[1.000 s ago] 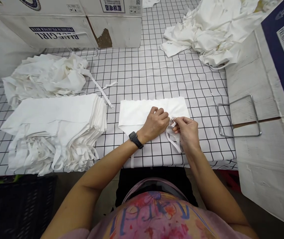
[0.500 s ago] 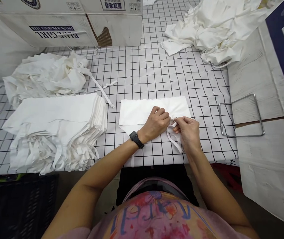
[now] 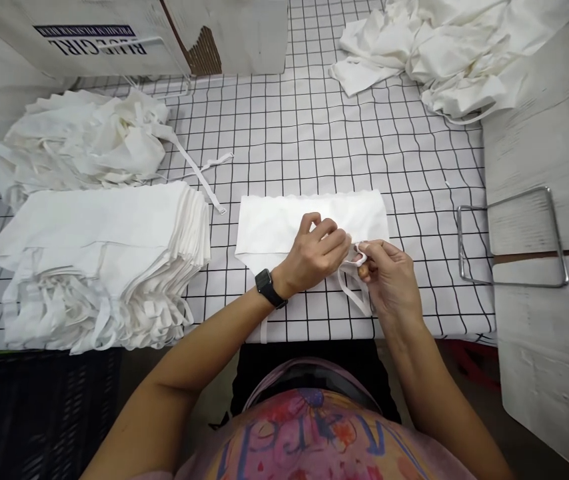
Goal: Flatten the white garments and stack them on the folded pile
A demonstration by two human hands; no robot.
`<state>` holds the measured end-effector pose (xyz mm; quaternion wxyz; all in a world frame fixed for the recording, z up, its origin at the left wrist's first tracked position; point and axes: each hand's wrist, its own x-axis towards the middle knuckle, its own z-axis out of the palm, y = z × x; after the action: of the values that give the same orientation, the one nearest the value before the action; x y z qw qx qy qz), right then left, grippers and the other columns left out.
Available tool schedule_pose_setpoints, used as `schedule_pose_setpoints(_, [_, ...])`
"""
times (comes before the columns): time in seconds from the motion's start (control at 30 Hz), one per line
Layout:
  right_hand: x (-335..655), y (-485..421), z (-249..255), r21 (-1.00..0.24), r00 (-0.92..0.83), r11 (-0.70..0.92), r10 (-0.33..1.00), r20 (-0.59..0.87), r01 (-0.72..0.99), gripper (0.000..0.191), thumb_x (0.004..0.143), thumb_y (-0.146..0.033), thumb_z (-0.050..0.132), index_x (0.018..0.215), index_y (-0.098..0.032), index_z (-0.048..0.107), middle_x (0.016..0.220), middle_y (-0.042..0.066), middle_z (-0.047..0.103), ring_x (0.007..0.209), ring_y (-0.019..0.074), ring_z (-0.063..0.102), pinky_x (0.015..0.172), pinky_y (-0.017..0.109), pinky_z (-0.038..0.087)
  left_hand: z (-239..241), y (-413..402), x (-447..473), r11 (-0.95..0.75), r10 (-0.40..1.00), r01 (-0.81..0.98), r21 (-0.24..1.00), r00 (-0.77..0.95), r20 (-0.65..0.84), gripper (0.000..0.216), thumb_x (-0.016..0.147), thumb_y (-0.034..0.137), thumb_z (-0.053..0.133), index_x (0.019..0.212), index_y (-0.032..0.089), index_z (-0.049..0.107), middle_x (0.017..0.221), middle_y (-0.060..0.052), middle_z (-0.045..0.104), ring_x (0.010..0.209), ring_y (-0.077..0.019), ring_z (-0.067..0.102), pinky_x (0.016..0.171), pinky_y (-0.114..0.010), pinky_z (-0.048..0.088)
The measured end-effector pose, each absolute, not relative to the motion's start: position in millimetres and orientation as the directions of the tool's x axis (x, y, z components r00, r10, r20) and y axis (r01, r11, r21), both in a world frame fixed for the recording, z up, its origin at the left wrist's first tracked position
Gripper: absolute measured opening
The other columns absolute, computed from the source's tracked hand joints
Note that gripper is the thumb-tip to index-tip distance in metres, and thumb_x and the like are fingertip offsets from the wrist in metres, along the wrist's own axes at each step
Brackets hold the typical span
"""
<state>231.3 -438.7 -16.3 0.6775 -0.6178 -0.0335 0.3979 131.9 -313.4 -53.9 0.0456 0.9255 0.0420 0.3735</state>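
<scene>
The folded white cloth [image 3: 279, 223] lies lengthwise along the counter's [image 3: 314, 133] front edge. At its right end, the left hand [image 3: 314, 257] seemingly pinches the strap [image 3: 348, 291] at its base, and the right hand [image 3: 389, 283] is closed on the strap's loop.

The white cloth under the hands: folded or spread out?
Folded: the white cloth lies as a flat neat rectangle, a layer tucked under at its near-left corner.
</scene>
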Motion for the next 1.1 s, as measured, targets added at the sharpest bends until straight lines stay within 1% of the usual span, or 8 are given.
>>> schedule_pose_setpoints(0.1, [231, -441, -14, -0.855, 0.673, -0.072, 0.584, -0.454, -0.514, 0.019, 0.076, -0.022, 0.081, 0.062, -0.016, 0.069, 0.059, -0.002, 0.064, 0.044, 0.0041, 0.049, 0.043, 0.016, 0.039, -50, -315, 132, -0.993, 0.107, 0.035, 0.114, 0.683, 0.723, 0.011, 0.098, 0.009, 0.059, 0.092, 0.019, 0.062, 0.079, 0.002, 0.066, 0.082, -0.0148, 0.059, 0.085, -0.041, 0.039])
schedule_pose_setpoints(0.27, [230, -443, -11, -0.878, 0.69, -0.09, 0.582, -0.43, -0.471, 0.016, 0.079, -0.021, 0.08, 0.067, -0.017, 0.071, 0.061, -0.002, 0.066, 0.043, 0.0045, 0.05, 0.042, 0.017, 0.04, -46, -314, 133, -0.995, 0.079, 0.002, 0.1, 0.634, 0.769, 0.009, 0.096, 0.008, 0.063, 0.094, 0.017, 0.061, 0.082, 0.002, 0.067, 0.082, -0.0139, 0.06, 0.083, -0.039, 0.041])
schedule_pose_setpoints(0.53, [229, -441, -11, -0.924, 0.739, -0.133, 0.564, -0.369, -0.36, 0.013, 0.084, -0.022, 0.077, 0.072, -0.018, 0.072, 0.062, -0.002, 0.065, 0.044, 0.0066, 0.052, 0.043, 0.019, 0.042, -50, -316, 135, -0.978, 0.173, 0.032, 0.204, 0.667, 0.725, 0.009, 0.098, 0.013, 0.061, 0.093, 0.019, 0.059, 0.077, 0.002, 0.064, 0.078, -0.0138, 0.059, 0.083, -0.039, 0.042])
schedule_pose_setpoints(0.73, [226, -440, -8, -0.943, 0.748, -0.231, 0.576, -0.33, -0.238, 0.018, 0.086, -0.023, 0.075, 0.07, -0.018, 0.07, 0.057, -0.002, 0.061, 0.043, 0.0067, 0.049, 0.042, 0.019, 0.04, -51, -314, 136, -0.985, 0.138, 0.015, 0.174, 0.679, 0.721, 0.012, 0.097, 0.01, 0.061, 0.088, 0.018, 0.059, 0.074, 0.001, 0.06, 0.076, -0.0141, 0.056, 0.081, -0.037, 0.044])
schedule_pose_setpoints(0.83, [229, -440, -9, -0.918, 0.708, -0.266, 0.586, -0.395, -0.292, 0.019, 0.084, -0.026, 0.077, 0.069, -0.018, 0.069, 0.054, -0.003, 0.057, 0.043, 0.0059, 0.046, 0.04, 0.018, 0.036, -51, -313, 136, -0.986, 0.126, 0.009, 0.167, 0.697, 0.706, 0.015, 0.098, 0.01, 0.058, 0.086, 0.019, 0.059, 0.073, 0.001, 0.057, 0.077, -0.0146, 0.054, 0.08, -0.037, 0.045])
schedule_pose_setpoints(0.97, [240, -438, -11, -0.834, 0.581, -0.288, 0.61, -0.539, -0.471, 0.021, 0.076, -0.025, 0.079, 0.061, -0.017, 0.066, 0.05, -0.003, 0.052, 0.041, 0.0042, 0.036, 0.036, 0.018, 0.025, -53, -312, 136, -0.987, 0.108, -0.008, 0.161, 0.712, 0.694, 0.019, 0.098, 0.009, 0.058, 0.081, 0.019, 0.058, 0.072, 0.001, 0.054, 0.075, -0.0144, 0.051, 0.08, -0.036, 0.047])
schedule_pose_setpoints(1.03, [245, -439, -11, -0.808, 0.536, -0.311, 0.621, -0.572, -0.501, 0.023, 0.075, -0.026, 0.079, 0.059, -0.016, 0.065, 0.051, -0.002, 0.053, 0.041, 0.0039, 0.034, 0.036, 0.018, 0.022, -54, -313, 136, -0.989, 0.095, -0.011, 0.15, 0.724, 0.683, 0.021, 0.098, 0.009, 0.057, 0.08, 0.019, 0.058, 0.071, 0.001, 0.054, 0.074, -0.0142, 0.05, 0.081, -0.035, 0.048])
schedule_pose_setpoints(1.1, [247, -441, -10, -0.807, 0.521, -0.332, 0.631, -0.575, -0.488, 0.024, 0.077, -0.03, 0.08, 0.063, -0.015, 0.067, 0.055, 0.0, 0.059, 0.041, 0.0031, 0.032, 0.037, 0.019, 0.021, -54, -313, 136, -0.991, 0.081, -0.011, 0.131, 0.732, 0.676, 0.021, 0.099, 0.009, 0.056, 0.08, 0.018, 0.059, 0.071, 0.001, 0.054, 0.074, -0.0143, 0.05, 0.081, -0.035, 0.048])
